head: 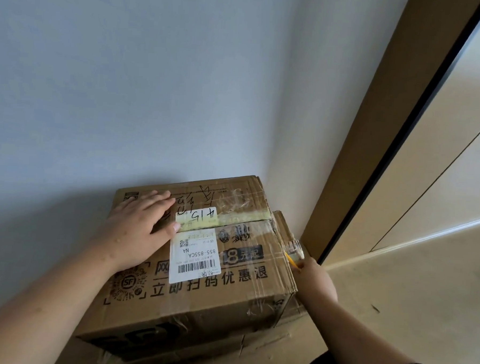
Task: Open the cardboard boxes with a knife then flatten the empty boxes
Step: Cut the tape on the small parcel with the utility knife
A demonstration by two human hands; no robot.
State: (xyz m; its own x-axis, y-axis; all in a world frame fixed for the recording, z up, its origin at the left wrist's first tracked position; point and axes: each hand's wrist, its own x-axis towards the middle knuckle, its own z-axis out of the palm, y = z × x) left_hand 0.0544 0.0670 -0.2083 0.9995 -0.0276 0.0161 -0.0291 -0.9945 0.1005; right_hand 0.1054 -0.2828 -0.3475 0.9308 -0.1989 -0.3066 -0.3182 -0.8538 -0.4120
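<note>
**Knife at the box's right edge**

The right hand (pixel 315 280), nearest the camera, grips a yellow-handled knife (pixel 291 261) at the right edge of the taped brown cardboard box (pixel 199 296), which sits against the white wall (pixel 127 78). The left hand (pixel 139 221) presses flat on top, fingers straight. Draw the blade shallowly along the tape seam (away from the bracing hand).

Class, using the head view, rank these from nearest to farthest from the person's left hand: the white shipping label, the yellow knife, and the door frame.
1. White shipping label: beside the left hand, on the box top.
2. Yellow knife: at the box's right edge, held in the right hand.
3. Door frame: far right, beyond the box.
</note>
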